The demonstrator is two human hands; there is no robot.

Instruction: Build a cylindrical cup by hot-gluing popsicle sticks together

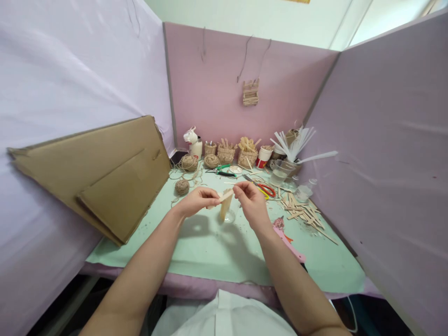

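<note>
Left hand (198, 200) and right hand (252, 201) both pinch the wooden sticks (226, 205) above the clear cup (230, 216); a loose grip, I reckon, and they slide askew or drop.

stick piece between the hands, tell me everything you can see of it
The stick piece looks like pale, unpainted flat wooden sticks joined together: one runs slantwise between the hands, and a wider flat part hangs down from it. It is held in the air above the green table mat, in front of a small clear cup. The left hand pinches its lower end, the right hand its upper end. The joints are too small to make out.
</note>
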